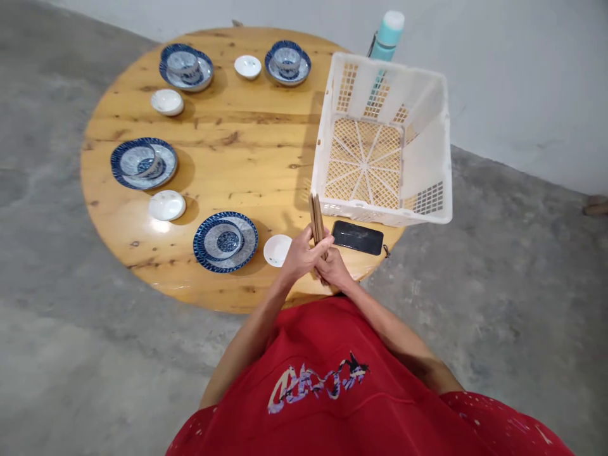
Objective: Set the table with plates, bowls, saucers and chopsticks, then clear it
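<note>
Chopsticks point(316, 218), lower centre: plain matt wood. Tabletop point(228, 183): knotty pine, varnished, glossy. Basket point(365, 190), right: white plastic, smooth. Saucer point(225, 240): glazed ceramic, shiny. Floor point(71, 316): rough matt concrete.

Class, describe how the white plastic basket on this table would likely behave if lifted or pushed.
The white plastic basket is probably light for its size: its base and walls are largely lattice. Thin walls may flex slightly. It seems to overhang the round wooden table, so a push outward could tip it.

Plain white wall point(503, 76), mottled grey concrete floor point(90, 354), round knotty wooden table point(213, 183), wall meeting floor along a slanting line
</note>
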`<control>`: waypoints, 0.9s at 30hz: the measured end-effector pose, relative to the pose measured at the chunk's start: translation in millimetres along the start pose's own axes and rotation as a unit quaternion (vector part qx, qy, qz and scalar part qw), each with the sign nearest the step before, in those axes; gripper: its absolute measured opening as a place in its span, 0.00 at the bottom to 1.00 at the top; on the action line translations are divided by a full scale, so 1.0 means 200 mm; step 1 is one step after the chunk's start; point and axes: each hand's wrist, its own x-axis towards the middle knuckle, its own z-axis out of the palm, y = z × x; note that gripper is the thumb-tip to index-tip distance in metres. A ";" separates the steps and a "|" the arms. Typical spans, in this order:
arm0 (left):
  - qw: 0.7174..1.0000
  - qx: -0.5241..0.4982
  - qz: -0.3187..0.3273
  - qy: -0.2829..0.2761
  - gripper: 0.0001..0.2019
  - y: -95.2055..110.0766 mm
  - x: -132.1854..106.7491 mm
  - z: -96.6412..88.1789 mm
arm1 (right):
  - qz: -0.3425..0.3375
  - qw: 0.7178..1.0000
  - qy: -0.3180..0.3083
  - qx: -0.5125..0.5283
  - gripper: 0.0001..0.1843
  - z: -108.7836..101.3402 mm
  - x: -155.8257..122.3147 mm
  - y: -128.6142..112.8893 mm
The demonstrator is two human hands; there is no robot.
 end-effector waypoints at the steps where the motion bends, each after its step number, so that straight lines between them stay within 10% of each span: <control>1: 1.000 -0.025 -0.016 -0.007 0.14 0.00 -0.01 -0.03 | 0.006 0.999 -0.026 0.017 0.22 0.02 -0.01 -0.03; 7: 0.958 -0.264 -0.108 0.018 0.19 -0.04 -0.09 -0.14 | 0.113 0.980 -0.143 0.082 0.26 0.13 -0.07 -0.19; 15: 0.907 -0.363 -0.173 0.126 0.23 -0.07 -0.17 -0.20 | -0.030 0.999 -0.007 0.026 0.25 0.29 -0.09 -0.06; 27: 0.916 -0.337 -0.104 0.190 0.19 -0.16 -0.24 -0.22 | -0.158 0.972 0.070 -0.160 0.15 0.40 -0.13 0.02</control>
